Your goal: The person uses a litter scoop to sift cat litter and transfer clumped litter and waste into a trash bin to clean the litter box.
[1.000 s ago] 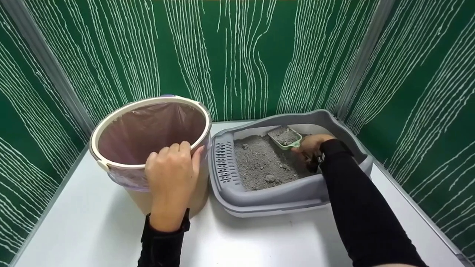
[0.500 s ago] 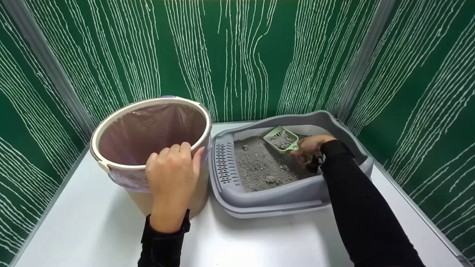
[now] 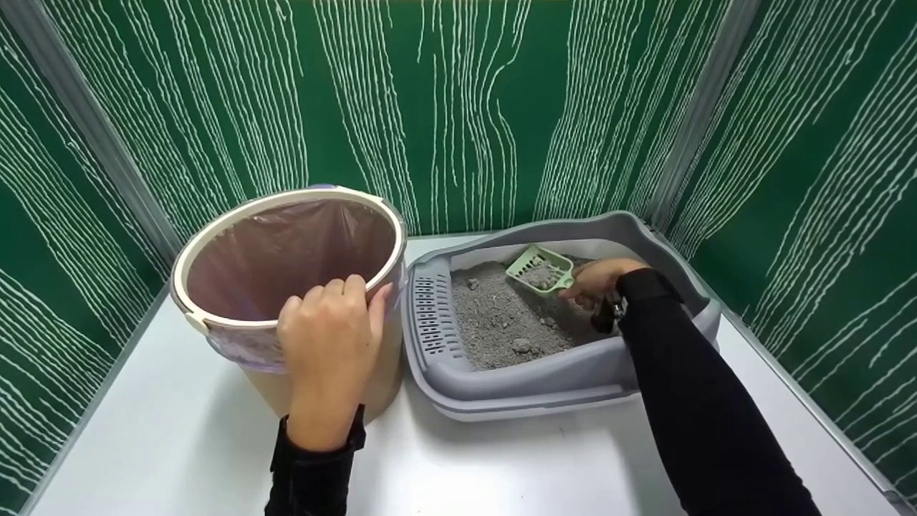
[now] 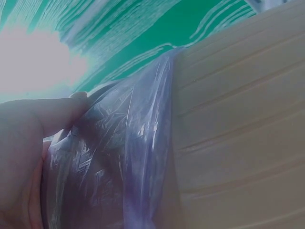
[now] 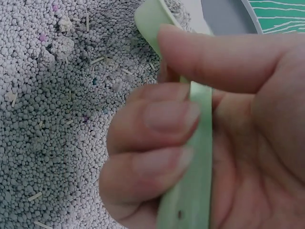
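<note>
My left hand [image 3: 331, 340] grips the near rim of a beige trash can [image 3: 261, 383], which is lined with a thin purple bag [image 3: 286, 244]. In the left wrist view the thumb [image 4: 57, 114] lies over the rim, with the bag's edge [image 4: 147, 138] folded down outside. My right hand [image 3: 602, 283] holds a green slotted litter scoop [image 3: 541, 269], fingers curled round its handle [image 5: 200, 143]. Grey clumps lie in the scoop, and several of its slots show. It is over the grey cat litter [image 3: 501, 315] inside a grey litter box [image 3: 516, 390].
The litter box stands right beside the trash can on a white table [image 3: 487, 473]. Its left end has a perforated step [image 3: 433, 315]. Clumps [image 3: 523, 345] lie on the litter surface. Green walls [image 3: 473, 115] with white lines enclose the back and sides.
The scoop has moved slightly left and toward me. Much of the loose litter in it has gone, baring its slots. My left hand keeps its grip on the rim.
</note>
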{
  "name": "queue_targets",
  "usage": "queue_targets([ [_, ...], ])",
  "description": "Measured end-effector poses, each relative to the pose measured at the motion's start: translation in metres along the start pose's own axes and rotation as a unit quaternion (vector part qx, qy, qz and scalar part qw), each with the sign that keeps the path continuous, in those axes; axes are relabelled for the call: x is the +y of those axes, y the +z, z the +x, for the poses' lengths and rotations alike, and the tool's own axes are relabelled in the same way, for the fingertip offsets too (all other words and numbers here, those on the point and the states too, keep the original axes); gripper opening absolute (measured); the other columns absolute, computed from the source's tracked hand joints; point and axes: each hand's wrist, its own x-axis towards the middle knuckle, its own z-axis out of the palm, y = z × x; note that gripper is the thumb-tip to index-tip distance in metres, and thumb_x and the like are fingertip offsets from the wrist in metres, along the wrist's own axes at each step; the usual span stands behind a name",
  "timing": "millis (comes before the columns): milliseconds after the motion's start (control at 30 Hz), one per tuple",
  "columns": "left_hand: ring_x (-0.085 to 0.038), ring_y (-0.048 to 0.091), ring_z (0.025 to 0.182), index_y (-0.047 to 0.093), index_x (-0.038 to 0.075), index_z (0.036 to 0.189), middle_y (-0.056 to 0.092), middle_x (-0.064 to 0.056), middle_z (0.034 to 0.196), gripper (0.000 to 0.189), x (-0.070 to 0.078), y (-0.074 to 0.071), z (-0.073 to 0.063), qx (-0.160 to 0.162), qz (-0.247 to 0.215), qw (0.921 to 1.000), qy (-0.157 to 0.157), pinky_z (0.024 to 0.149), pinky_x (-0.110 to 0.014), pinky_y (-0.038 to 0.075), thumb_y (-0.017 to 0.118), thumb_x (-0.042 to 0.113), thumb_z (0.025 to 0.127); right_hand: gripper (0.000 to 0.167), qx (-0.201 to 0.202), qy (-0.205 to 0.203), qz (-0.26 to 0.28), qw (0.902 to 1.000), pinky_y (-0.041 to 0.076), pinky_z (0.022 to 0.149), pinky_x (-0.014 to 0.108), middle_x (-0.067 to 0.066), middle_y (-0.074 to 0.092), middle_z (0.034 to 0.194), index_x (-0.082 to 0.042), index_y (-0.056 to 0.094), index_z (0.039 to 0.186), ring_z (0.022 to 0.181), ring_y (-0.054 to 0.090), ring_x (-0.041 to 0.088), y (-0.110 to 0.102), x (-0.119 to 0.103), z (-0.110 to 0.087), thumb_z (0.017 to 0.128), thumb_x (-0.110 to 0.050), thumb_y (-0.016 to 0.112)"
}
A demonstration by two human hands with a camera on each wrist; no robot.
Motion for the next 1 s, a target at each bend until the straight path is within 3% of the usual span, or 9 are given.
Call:
queue_targets([
  [67, -0.034, 0.062, 0.058, 0.064, 0.002, 0.077, 0.062, -0.013, 0.065, 0.042, 0.0, 0.0, 0.0, -0.001, 0.0, 1.0, 0.0, 0.056, -0.043, 0.042, 0.078, 0.035, 0.098, 0.031, -0.02, -0.001, 0.025, 0.9995, 0.044, 0.065, 0.021, -0.007, 0.055, 0.074, -0.001, 0.063, 0.122, 0.067, 0.052, 0.006, -0.001, 0.0, 0.002, 0.114, -0.028, 0.05],
  [133, -0.034, 0.062, 0.058, 0.064, 0.002, 0.077, 0.062, -0.013, 0.065, 0.042, 0.0, 0.0, 0.0, -0.002, 0.0, 1.0, 0.0, 0.056, -0.043, 0.042, 0.078, 0.035, 0.099, 0.03, -0.044, 0.001, 0.059, 0.9973, 0.041, 0.062, 0.019, -0.008, 0.051, 0.072, -0.005, 0.064, 0.111, 0.063, 0.048, 0.004, -0.002, 0.001, 0.003, 0.115, -0.027, 0.044],
  [367, -0.035, 0.062, 0.059, 0.065, 0.002, 0.078, 0.063, -0.014, 0.066, 0.041, 0.0, -0.001, 0.0, -0.005, -0.004, 1.0, -0.001, 0.056, -0.044, 0.043, 0.077, 0.034, 0.099, 0.024, -0.087, 0.014, 0.218, 0.9719, 0.036, 0.06, 0.022, -0.007, 0.043, 0.072, -0.013, 0.044, 0.103, 0.059, 0.039, 0.004, -0.004, 0.001, 0.005, 0.117, -0.03, 0.034],
  [500, -0.034, 0.061, 0.058, 0.064, 0.002, 0.078, 0.062, -0.014, 0.066, 0.041, -0.001, -0.001, 0.0, -0.005, -0.005, 1.0, -0.002, 0.056, -0.044, 0.043, 0.077, 0.035, 0.099, 0.03, -0.1, 0.029, 0.282, 0.9539, 0.03, 0.056, 0.02, -0.008, 0.034, 0.069, -0.017, 0.039, 0.091, 0.056, 0.032, 0.004, -0.005, 0.002, 0.005, 0.117, -0.032, 0.034],
  [567, -0.034, 0.061, 0.058, 0.064, 0.002, 0.078, 0.063, -0.014, 0.066, 0.041, -0.001, -0.001, 0.0, -0.005, -0.007, 1.0, -0.003, 0.056, -0.044, 0.042, 0.077, 0.035, 0.099, 0.033, -0.106, 0.03, 0.289, 0.951, 0.028, 0.056, 0.019, -0.007, 0.031, 0.069, -0.018, 0.036, 0.088, 0.055, 0.03, 0.004, -0.006, 0.002, 0.007, 0.118, -0.031, 0.032],
  [633, -0.035, 0.061, 0.058, 0.064, 0.002, 0.078, 0.063, -0.014, 0.066, 0.041, -0.001, -0.001, 0.0, -0.005, -0.007, 1.0, -0.003, 0.056, -0.044, 0.042, 0.077, 0.034, 0.099, 0.033, -0.104, 0.026, 0.279, 0.9543, 0.029, 0.056, 0.019, -0.007, 0.031, 0.069, -0.017, 0.036, 0.087, 0.055, 0.03, 0.004, -0.006, 0.003, 0.008, 0.118, -0.03, 0.031],
  [767, -0.034, 0.061, 0.058, 0.064, 0.002, 0.078, 0.063, -0.014, 0.066, 0.041, -0.002, -0.001, 0.0, -0.005, -0.009, 0.9999, -0.004, 0.056, -0.044, 0.042, 0.077, 0.034, 0.099, 0.03, -0.084, 0.017, 0.218, 0.9721, 0.034, 0.059, 0.02, -0.006, 0.038, 0.071, -0.015, 0.04, 0.091, 0.057, 0.036, 0.004, -0.007, 0.005, 0.011, 0.118, -0.027, 0.033],
  [867, -0.034, 0.061, 0.058, 0.064, 0.002, 0.077, 0.062, -0.014, 0.065, 0.042, -0.001, -0.001, 0.0, -0.007, -0.008, 0.9999, -0.003, 0.056, -0.044, 0.042, 0.077, 0.035, 0.099, 0.027, -0.059, 0.011, 0.138, 0.9886, 0.04, 0.061, 0.02, -0.005, 0.047, 0.073, -0.014, 0.047, 0.093, 0.06, 0.043, 0.005, -0.007, 0.007, 0.012, 0.116, -0.024, 0.039],
  [1000, -0.034, 0.061, 0.058, 0.064, 0.002, 0.077, 0.062, -0.013, 0.065, 0.042, 0.0, -0.001, 0.0, -0.008, -0.007, 0.9999, -0.002, 0.056, -0.044, 0.042, 0.076, 0.035, 0.1, 0.026, -0.015, -0.002, 0.025, 0.9996, 0.045, 0.062, 0.021, -0.004, 0.053, 0.073, -0.014, 0.054, 0.088, 0.062, 0.05, 0.007, -0.005, 0.009, 0.011, 0.113, -0.019, 0.046],
])
